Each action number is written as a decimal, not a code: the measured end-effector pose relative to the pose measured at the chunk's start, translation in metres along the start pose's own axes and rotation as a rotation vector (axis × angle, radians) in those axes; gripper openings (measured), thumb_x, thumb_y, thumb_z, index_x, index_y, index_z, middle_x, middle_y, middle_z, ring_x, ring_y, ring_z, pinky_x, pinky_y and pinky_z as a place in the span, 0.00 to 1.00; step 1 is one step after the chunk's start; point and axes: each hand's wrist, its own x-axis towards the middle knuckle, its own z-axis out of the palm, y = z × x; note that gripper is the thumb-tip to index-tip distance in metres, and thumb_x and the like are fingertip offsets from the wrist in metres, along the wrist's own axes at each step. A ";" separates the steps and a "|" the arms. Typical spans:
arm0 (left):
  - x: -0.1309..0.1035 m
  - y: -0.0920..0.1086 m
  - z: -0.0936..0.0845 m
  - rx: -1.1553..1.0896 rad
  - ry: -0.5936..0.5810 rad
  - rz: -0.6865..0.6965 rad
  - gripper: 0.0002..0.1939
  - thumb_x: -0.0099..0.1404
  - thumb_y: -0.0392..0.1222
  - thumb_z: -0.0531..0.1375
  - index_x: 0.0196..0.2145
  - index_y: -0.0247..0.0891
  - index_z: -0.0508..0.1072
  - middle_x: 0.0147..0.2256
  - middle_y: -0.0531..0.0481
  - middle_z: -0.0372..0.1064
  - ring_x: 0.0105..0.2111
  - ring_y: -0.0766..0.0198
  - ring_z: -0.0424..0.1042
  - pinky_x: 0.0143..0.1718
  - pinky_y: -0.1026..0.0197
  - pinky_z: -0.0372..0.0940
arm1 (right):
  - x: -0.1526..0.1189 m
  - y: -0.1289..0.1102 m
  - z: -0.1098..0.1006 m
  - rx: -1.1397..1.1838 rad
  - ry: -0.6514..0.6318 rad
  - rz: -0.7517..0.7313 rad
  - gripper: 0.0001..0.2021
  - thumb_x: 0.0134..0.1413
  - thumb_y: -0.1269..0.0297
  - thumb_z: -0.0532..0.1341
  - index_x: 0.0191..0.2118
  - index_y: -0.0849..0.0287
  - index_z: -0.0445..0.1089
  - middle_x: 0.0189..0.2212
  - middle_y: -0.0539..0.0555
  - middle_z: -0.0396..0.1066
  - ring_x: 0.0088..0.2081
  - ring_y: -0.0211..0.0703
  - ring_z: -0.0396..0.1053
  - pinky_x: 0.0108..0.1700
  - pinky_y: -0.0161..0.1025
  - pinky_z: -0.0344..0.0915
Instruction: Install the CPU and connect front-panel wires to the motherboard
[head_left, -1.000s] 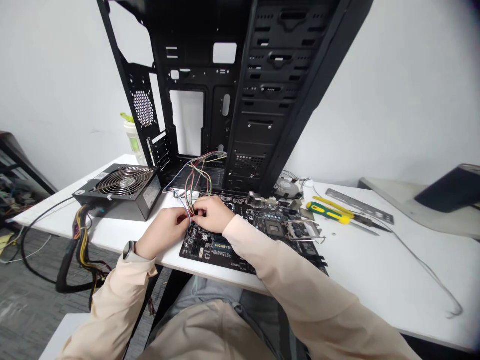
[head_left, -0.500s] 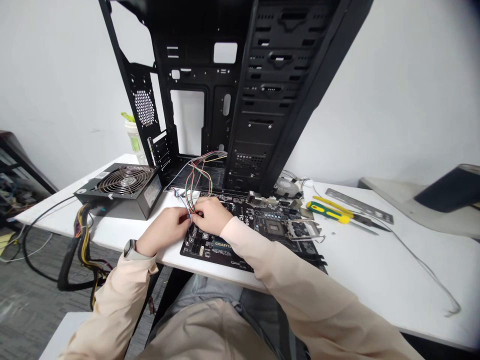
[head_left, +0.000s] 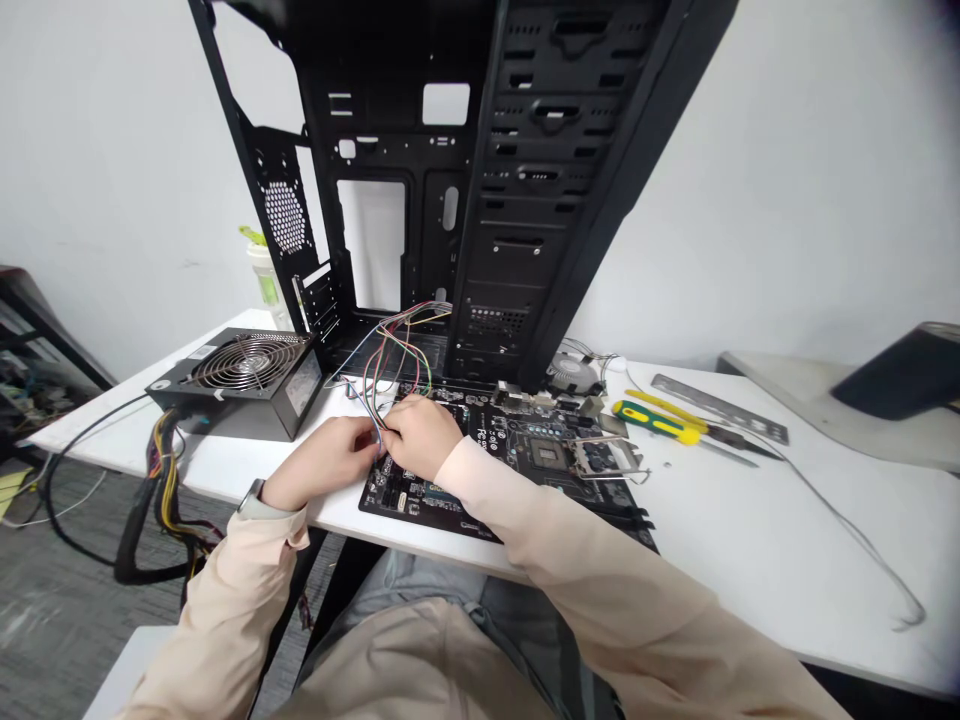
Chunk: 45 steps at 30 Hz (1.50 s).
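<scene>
Thin coloured front-panel wires [head_left: 382,360] run out of the black computer case [head_left: 517,290] and down to the left edge of the motherboard [head_left: 457,512], which lies flat on the table. My left hand [head_left: 335,460] is closed with its fingertips pinching the wires at that edge. Right beside it, over the board, my right hand [head_left: 421,435] is also closed on the wires. The wire ends and any plugs are hidden by my fingers. On the board's right part, the metal socket frame [head_left: 607,457] stands raised beside the processor socket [head_left: 549,455].
A power supply [head_left: 240,375] with a thick cable bundle [head_left: 157,500] hanging off the table sits at left. To the right lie a green-yellow screwdriver [head_left: 656,422], pliers [head_left: 697,420], a metal I/O plate [head_left: 720,408] and a grey cable [head_left: 847,535]. A cooler fan [head_left: 574,375] is beside the case.
Both hands stay at the board's left edge. My right hand has shifted slightly left, and the wires above the hands bow out a little differently.
</scene>
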 end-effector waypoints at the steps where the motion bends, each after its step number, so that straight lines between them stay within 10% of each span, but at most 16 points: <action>1: 0.000 0.000 0.000 0.000 0.001 -0.005 0.11 0.59 0.40 0.52 0.30 0.33 0.72 0.27 0.46 0.72 0.27 0.60 0.68 0.29 0.61 0.57 | 0.000 -0.001 0.000 -0.001 -0.001 0.010 0.11 0.55 0.68 0.56 0.32 0.63 0.76 0.34 0.60 0.75 0.42 0.47 0.69 0.45 0.40 0.61; 14: 0.000 -0.003 0.000 0.012 -0.008 -0.022 0.12 0.59 0.44 0.54 0.32 0.34 0.72 0.27 0.47 0.72 0.26 0.60 0.67 0.29 0.61 0.59 | 0.010 0.008 0.010 0.076 0.022 0.140 0.12 0.56 0.66 0.58 0.26 0.62 0.75 0.22 0.52 0.73 0.26 0.35 0.65 0.31 0.31 0.57; 26: 0.000 0.001 0.007 0.014 0.017 -0.028 0.08 0.60 0.36 0.52 0.32 0.36 0.72 0.34 0.41 0.75 0.34 0.55 0.72 0.37 0.58 0.63 | 0.001 -0.003 0.005 -0.037 0.002 -0.026 0.10 0.56 0.71 0.56 0.36 0.68 0.75 0.36 0.62 0.74 0.44 0.47 0.67 0.47 0.38 0.60; 45: -0.001 0.003 0.007 0.079 0.007 -0.059 0.08 0.61 0.38 0.52 0.31 0.36 0.71 0.33 0.41 0.74 0.33 0.55 0.72 0.34 0.59 0.62 | 0.001 -0.002 0.003 -0.104 -0.036 -0.002 0.11 0.58 0.67 0.55 0.38 0.64 0.74 0.38 0.59 0.73 0.40 0.46 0.70 0.39 0.38 0.59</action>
